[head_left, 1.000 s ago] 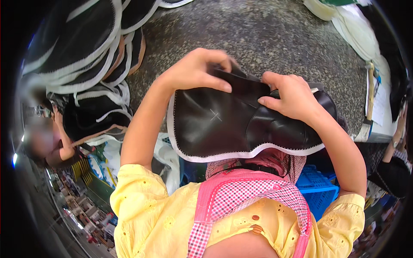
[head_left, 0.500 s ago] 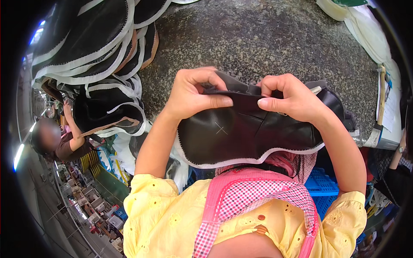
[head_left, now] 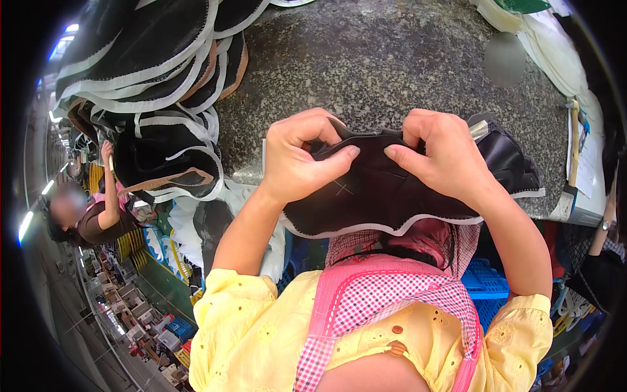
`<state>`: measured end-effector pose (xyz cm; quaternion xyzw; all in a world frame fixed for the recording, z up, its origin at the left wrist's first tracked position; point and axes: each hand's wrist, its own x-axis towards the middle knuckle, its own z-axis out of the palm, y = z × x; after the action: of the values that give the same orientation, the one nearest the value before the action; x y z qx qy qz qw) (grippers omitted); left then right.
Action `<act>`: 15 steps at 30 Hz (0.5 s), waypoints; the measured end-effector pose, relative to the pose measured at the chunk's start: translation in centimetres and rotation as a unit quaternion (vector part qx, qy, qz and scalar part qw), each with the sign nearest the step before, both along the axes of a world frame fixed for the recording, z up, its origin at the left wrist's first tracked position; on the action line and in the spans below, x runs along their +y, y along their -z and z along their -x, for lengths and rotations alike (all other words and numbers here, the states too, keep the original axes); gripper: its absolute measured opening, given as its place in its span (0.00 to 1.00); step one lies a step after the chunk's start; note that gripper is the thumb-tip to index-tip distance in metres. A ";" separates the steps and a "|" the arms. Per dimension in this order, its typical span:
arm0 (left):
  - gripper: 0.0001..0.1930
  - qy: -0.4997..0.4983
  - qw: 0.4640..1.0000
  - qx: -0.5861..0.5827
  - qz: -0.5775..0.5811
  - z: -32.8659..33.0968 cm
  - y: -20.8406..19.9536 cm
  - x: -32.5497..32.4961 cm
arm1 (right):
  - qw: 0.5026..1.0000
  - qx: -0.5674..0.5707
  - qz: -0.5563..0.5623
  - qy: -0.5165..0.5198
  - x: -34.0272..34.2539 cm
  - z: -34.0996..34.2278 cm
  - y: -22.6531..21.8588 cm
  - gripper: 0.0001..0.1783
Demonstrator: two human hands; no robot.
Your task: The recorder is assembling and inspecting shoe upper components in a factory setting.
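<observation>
Between my two hands is a black leather piece (head_left: 385, 206) with a pale, stitched edging along its wavy lower side. A chalk cross is drawn on its left part, and a short slit-like line runs near its middle. My left hand (head_left: 297, 153) is closed on the top edge, thumb in front and fingers behind. Farther right along that edge, my right hand (head_left: 444, 153) grips it the same way, thumb pointing inward. The leather sags between and below the hands, over the table's near edge. Its right end lies bunched beside my right wrist.
A speckled stone worktop (head_left: 392, 72) spreads ahead. Black pieces with white edging (head_left: 150, 72) are heaped at left. A wooden-handled tool (head_left: 573, 144) and white cloth (head_left: 555, 59) lie at right. A blue plastic crate (head_left: 484, 284) sits below. Another person (head_left: 108, 222) works far left.
Both hands keep their hold, with the thumbs now angled more upward. The leather has tilted, so its lower edge sits slightly higher in view.
</observation>
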<state>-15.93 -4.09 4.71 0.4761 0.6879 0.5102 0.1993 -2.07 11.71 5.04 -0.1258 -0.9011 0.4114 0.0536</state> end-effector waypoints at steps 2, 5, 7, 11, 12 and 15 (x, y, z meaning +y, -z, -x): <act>0.09 -0.010 1.000 0.002 0.006 -0.3 -0.1 -0.2 | 1.000 0.003 -0.009 0.009 -0.4 -0.1 -0.3 0.17; 0.09 -0.042 0.999 0.012 0.000 -0.7 -0.4 0.1 | 0.997 0.012 -0.061 0.044 -0.6 -0.2 -1.0 0.18; 0.12 -0.092 0.992 0.081 0.004 -1.4 -1.1 0.2 | 0.991 0.056 -0.111 0.055 -0.7 -0.2 -0.7 0.18; 0.31 -0.132 0.990 -0.038 -0.006 -2.5 -0.7 1.0 | 0.990 0.069 -0.108 0.060 0.6 -2.0 0.8 0.18; 0.33 -0.101 0.990 -0.100 0.025 -2.3 -0.4 0.9 | 0.994 0.031 -0.087 0.057 0.8 -2.3 0.9 0.19; 0.30 -0.087 0.988 -0.124 -0.015 -1.2 -0.1 -0.8 | 0.994 0.044 -0.096 0.042 -0.5 -2.0 0.5 0.19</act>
<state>-14.71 -4.90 4.83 0.3506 0.6887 0.5912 0.2308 -0.08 11.19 4.49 -0.1393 -0.9273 0.3253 0.1221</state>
